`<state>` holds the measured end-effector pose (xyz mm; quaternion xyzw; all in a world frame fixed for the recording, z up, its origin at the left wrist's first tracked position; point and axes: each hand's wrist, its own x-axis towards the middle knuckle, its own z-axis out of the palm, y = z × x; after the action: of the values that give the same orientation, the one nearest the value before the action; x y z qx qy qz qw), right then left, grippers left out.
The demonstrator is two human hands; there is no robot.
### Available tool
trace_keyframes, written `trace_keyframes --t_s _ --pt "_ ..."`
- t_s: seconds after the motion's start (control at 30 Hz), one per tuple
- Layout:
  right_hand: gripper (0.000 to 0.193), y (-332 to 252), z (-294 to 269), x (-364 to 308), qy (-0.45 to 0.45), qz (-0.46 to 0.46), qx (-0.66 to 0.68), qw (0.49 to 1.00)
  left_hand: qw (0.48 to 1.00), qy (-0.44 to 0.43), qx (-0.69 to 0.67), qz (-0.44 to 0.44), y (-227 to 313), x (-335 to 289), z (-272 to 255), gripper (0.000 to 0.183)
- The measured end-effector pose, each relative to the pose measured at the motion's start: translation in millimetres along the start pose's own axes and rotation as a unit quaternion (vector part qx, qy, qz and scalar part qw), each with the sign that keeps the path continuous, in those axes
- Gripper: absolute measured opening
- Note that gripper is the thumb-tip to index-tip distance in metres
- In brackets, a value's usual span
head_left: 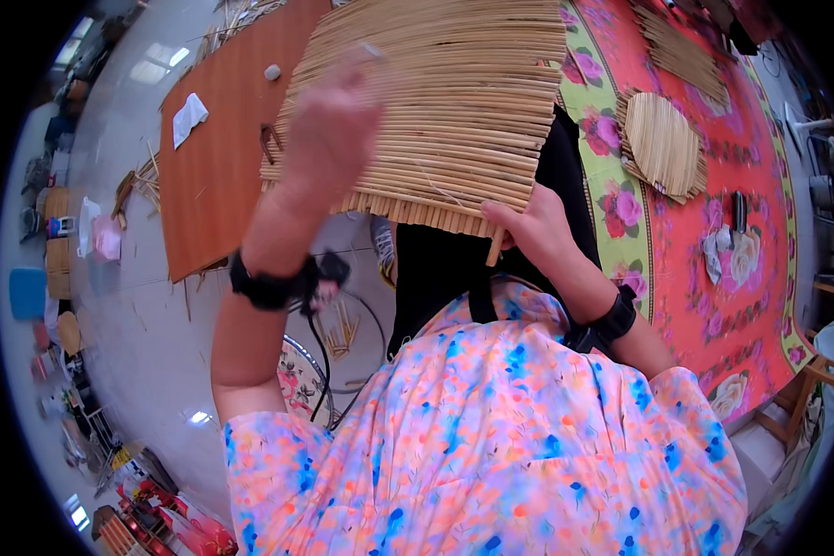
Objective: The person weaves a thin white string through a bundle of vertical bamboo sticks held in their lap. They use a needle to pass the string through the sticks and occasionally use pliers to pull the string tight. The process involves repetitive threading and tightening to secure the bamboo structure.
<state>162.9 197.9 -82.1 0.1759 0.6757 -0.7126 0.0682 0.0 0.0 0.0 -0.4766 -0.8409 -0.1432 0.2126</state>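
A mat of straw-coloured stalks (435, 102), laid side by side and bound together, slopes across my lap and onto the wooden board. At its near right corner my right hand (539, 227) is closed, thumb on top, fingers partly underneath. One stalk end (496, 248) pokes out below that thumb, apart from the row. My left hand (338, 116) is raised over the mat's left part and smeared by motion; something pale shows at its fingertips, too blurred to name. A thin white thread (445, 190) runs over the stalks near the front edge.
The brown board (215, 176) at left bears a white cloth (190, 119) and a small white lump (271, 71). On the flowered red tablecloth (704, 324) at right lie an oval stalk mat (663, 144) and another mat (681, 51). A dark cable hangs by my left forearm.
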Motion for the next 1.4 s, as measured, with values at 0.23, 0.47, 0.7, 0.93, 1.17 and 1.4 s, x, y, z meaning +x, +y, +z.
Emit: trace_keyframes --t_s 0.23,0.47,0.7,0.93,1.17,1.4 --pt "0.033 -9.0 -1.4 -6.9 0.010 -0.020 -0.018 1.000 0.959 -0.171 -0.225 0.023 65.1 -39.0 34.1 0.016" --pt "0.029 -51.4 -11.0 4.2 -0.052 -0.038 -0.035 0.997 0.953 -0.205 -0.220 0.027 57.2 -8.2 0.2 0.012" --pt "0.061 -174.1 12.3 23.7 -0.090 -0.108 -0.046 0.989 0.962 -0.125 -0.241 -0.041 12.9 38.6 -83.7 0.009" --pt "0.063 -240.0 46.3 52.5 -0.147 -0.201 -0.004 0.968 0.968 -0.050 -0.223 -0.102 -44.7 53.0 -134.4 0.004" --pt "0.062 -248.2 59.9 63.7 -0.188 -0.236 -0.017 0.953 0.955 -0.034 -0.259 -0.143 -52.4 42.8 -148.5 0.004" --pt "0.052 -188.1 12.8 26.4 -0.101 -0.106 -0.076 0.986 0.961 -0.110 -0.237 -0.091 23.5 39.2 -88.9 0.010"
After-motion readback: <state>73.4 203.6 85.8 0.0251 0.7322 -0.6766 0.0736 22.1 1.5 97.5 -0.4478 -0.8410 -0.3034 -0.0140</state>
